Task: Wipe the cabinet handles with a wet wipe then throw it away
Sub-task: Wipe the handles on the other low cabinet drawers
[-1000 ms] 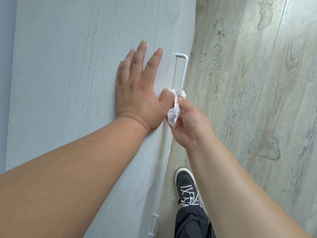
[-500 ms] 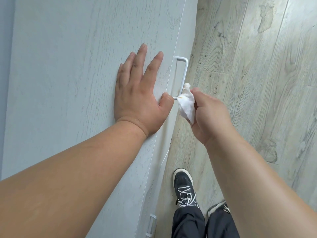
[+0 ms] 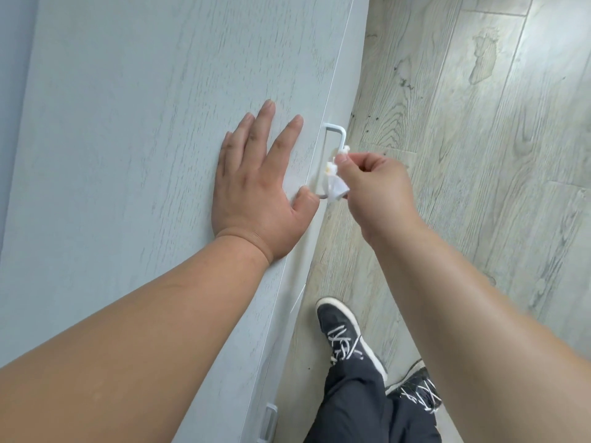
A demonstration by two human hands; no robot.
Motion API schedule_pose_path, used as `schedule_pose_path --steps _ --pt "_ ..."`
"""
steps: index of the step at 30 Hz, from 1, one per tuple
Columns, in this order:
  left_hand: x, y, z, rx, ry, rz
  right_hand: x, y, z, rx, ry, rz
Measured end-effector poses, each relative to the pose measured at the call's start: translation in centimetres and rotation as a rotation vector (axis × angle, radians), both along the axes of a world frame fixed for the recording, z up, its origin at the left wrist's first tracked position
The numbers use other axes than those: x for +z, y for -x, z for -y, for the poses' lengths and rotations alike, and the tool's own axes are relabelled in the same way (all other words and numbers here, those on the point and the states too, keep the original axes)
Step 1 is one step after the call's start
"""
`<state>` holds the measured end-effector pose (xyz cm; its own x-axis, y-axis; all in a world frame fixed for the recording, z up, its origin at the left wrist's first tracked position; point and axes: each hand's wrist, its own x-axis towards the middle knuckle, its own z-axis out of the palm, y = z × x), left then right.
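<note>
Hanging crumpled against the white bar handle [image 3: 336, 127] at the cabinet door's [image 3: 144, 139] edge: one wet wipe [image 3: 336, 187], soft, limp, light, probably slick with damp, best pinched by a bunched fold, as the right hand [image 3: 377, 187] does, thumb and forefinger closed on it, other fingers curled. Left hand [image 3: 252, 193]: flat on the door, fingers straight, holding nothing. Second handle [image 3: 268, 422] lower down; black laced shoe [image 3: 345, 337] on wood-look floor [image 3: 479, 155]; no brand, label or writing legible.

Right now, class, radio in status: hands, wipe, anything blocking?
Left hand flat on cabinet door. Right hand pinching wet wipe on handle. Nothing blocking handle.
</note>
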<state>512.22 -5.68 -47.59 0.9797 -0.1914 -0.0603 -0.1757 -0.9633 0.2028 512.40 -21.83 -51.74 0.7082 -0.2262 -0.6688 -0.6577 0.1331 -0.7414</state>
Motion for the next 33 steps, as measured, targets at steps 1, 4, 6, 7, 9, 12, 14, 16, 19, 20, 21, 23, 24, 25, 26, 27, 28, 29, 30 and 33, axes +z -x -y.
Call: schedule_pose_path --steps 1,4,6,7,9,12,14,16,19,20,21,23,24,25,26,27,28,29,30,33 --pt "0.0 0.0 0.0 -0.002 0.000 0.004 0.1 -0.8 0.2 -0.022 0.012 0.008" --pt "-0.1 0.1 -0.2 -0.005 -0.020 0.002 0.3 -1.8 0.3 -0.043 -0.030 -0.005" --pt "-0.1 0.1 -0.2 -0.002 -0.033 -0.009 0.5 -0.6 0.0 0.007 -0.052 -0.043" --pt "0.0 0.0 -0.2 -0.004 -0.039 -0.021 0.8 0.3 -0.1 0.044 -0.045 -0.067" --pt "0.2 -0.2 -0.1 -0.004 -0.048 -0.045 1.1 0.7 -0.2 0.072 -0.023 -0.091" --pt "0.5 -0.1 0.0 -0.004 -0.068 -0.070 2.1 -1.7 0.5 0.001 -0.055 -0.093" --pt "0.6 -0.1 0.1 -0.007 -0.065 -0.078 2.6 -3.4 1.4 0.065 -0.040 -0.044" --pt "0.7 -0.1 0.0 -0.010 -0.049 -0.077 3.3 -3.8 1.9 0.286 0.119 0.001" --pt "1.2 -1.2 0.4 0.007 0.057 -0.053 3.7 -2.8 2.0 0.463 0.329 0.104" --pt "1.4 -2.1 0.7 0.017 0.082 -0.036 3.6 -2.6 2.1 0.455 0.350 0.123" --pt "1.6 -3.2 1.0 0.025 0.090 -0.013 3.3 -2.7 2.2 0.447 0.359 0.140" --pt "1.7 -5.4 1.6 0.015 0.082 0.027 2.5 -3.5 2.3 0.454 0.369 0.166" --pt "1.5 -6.3 1.9 0.003 0.071 0.031 2.0 -4.2 2.5 0.468 0.372 0.179" --pt "1.3 -6.9 2.2 -0.008 0.055 0.023 1.7 -4.8 2.6 0.488 0.372 0.194" --pt "1.0 -7.1 2.4 -0.020 0.034 0.015 1.3 -5.4 2.7 0.516 0.380 0.216" --pt "0.7 -7.3 2.4 -0.031 0.016 0.013 1.0 -5.9 2.8 0.545 0.391 0.246" --pt "0.5 -7.3 2.4 -0.041 0.004 0.017 0.7 -6.2 2.9 0.576 0.405 0.277" --pt "0.4 -7.2 2.4 -0.047 0.000 0.025 0.5 -6.4 3.3 0.605 0.419 0.302" --pt "0.3 -7.2 2.4 -0.052 0.002 0.035 0.3 -6.4 3.8 0.633 0.421 0.311" --pt "0.4 -7.4 2.4 -0.062 0.007 0.059 -0.3 -6.2 5.6 0.709 0.306 0.204"
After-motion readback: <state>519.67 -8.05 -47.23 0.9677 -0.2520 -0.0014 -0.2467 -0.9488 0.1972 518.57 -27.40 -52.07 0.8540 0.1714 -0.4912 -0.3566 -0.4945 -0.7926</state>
